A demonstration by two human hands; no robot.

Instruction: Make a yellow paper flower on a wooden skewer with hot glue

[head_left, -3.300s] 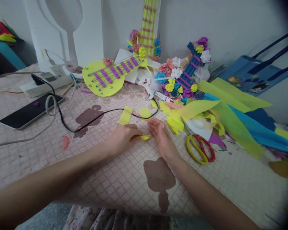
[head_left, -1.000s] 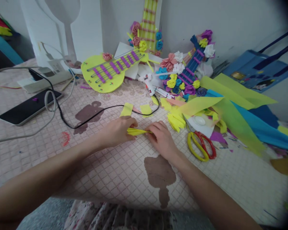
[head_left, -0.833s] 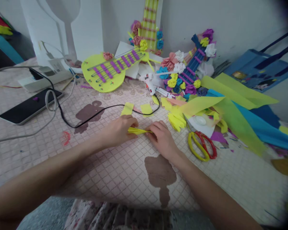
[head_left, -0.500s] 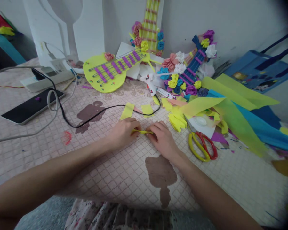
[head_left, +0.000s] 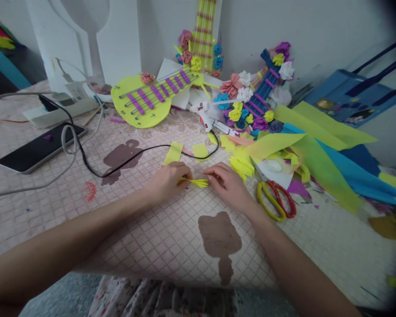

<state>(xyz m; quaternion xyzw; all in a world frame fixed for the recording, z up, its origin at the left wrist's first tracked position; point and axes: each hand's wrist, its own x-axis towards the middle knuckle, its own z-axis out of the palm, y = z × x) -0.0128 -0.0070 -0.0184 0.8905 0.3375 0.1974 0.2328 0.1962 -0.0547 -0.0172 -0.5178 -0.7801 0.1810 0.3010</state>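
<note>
My left hand (head_left: 171, 178) is closed, pinching one end of a small yellow crepe paper piece (head_left: 198, 181). The paper's free end fans out to the right. Just beyond that end is my right hand (head_left: 225, 181), its fingers loosely curled and slightly apart, with no paper visibly held. Flat yellow paper pieces (head_left: 174, 152) lie behind my hands. To the right rests a bunch of yellow paper strips (head_left: 242, 166), close to scissors (head_left: 277, 200) with one yellow and one red handle.
A hot glue gun (head_left: 203, 115) stands behind, its black cord (head_left: 128, 159) crossing the table. A phone (head_left: 41, 147) and a power strip (head_left: 59, 110) are at left. Paper guitars (head_left: 145, 99) lean at the back. Green and blue paper sheets (head_left: 330, 163) spread at right.
My right hand has let go of the yellow paper and moved slightly right. The paper's right end, pinched before, now fans open. My left hand still holds the other end.
</note>
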